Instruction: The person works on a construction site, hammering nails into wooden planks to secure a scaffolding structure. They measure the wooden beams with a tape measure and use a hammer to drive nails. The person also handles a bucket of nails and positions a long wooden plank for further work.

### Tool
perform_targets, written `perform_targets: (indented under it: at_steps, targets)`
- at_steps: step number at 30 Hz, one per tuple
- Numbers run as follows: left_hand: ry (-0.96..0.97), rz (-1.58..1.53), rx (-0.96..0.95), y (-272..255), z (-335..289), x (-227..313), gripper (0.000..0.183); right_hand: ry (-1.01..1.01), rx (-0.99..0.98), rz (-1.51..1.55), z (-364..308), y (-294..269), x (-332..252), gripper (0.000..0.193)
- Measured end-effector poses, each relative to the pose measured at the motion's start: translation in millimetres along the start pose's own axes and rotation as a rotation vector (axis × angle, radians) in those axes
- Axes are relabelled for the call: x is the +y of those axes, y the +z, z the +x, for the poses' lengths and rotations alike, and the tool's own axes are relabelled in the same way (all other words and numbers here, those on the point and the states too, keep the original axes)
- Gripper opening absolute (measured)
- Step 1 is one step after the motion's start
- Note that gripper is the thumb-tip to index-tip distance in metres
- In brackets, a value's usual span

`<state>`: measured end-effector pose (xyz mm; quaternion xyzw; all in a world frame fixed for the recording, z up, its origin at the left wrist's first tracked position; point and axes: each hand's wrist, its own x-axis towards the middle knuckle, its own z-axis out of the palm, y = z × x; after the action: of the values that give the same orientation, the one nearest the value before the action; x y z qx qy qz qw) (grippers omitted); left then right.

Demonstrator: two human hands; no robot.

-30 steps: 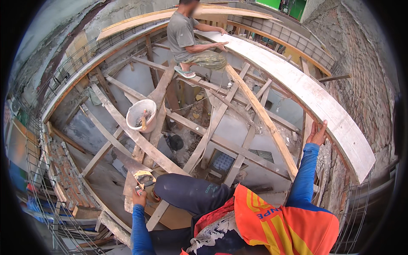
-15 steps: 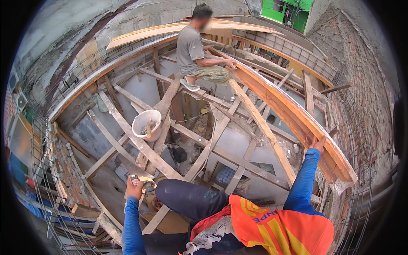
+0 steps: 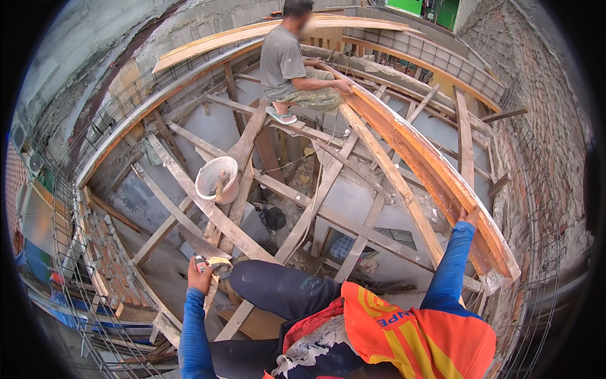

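Note:
My left hand [image 3: 200,276], low on the left beside my bent knee, is closed around what looks like a handsaw [image 3: 202,245]. Its pale yellow handle shows by my fingers, and the grey blade points away over the beams. On the right, my right hand [image 3: 468,216] grips the near part of a long wooden formwork board [image 3: 416,161], with fingers over its edge. The board runs diagonally to a co-worker [image 3: 284,66], who squats on the beams in a grey shirt and holds its far part with both hands.
Crossing timber beams [image 3: 341,230] form an open frame with deep gaps below. A white bucket [image 3: 216,179] with a tool inside stands on the beams at left. Rebar cages [image 3: 66,252] line the left side. Rough brick wall [image 3: 536,120] rises at right; long planks [image 3: 265,39] lie at the back.
The board's near end has shifted slightly left and down, along with my right hand. My left hand stays closed on the saw. The co-worker appears slightly higher in view.

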<state>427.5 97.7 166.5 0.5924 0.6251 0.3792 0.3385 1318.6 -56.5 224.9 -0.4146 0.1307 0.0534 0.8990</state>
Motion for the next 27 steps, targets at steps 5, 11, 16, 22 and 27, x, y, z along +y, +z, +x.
perform_targets:
  at_steps: [5,11,16,22,27]
  targets:
    - [0.185,-0.016,0.040,7,6,17,0.019,-0.061,-0.108,-0.001,-29,10,-7,0.047]
    - [0.077,-0.235,-0.058,34,11,126,0.017,-0.086,-0.193,0.059,-66,33,-32,0.047]
    - [0.358,-0.154,-0.277,73,6,217,0.017,-0.057,-0.186,0.119,-125,73,-50,0.048]
    - [0.688,-0.144,-0.524,119,0,302,0.015,-0.029,-0.291,0.139,-146,100,-62,0.046]
    - [0.633,-0.179,-0.580,127,-22,353,0.014,-0.062,-0.353,0.134,-171,112,-66,0.044]
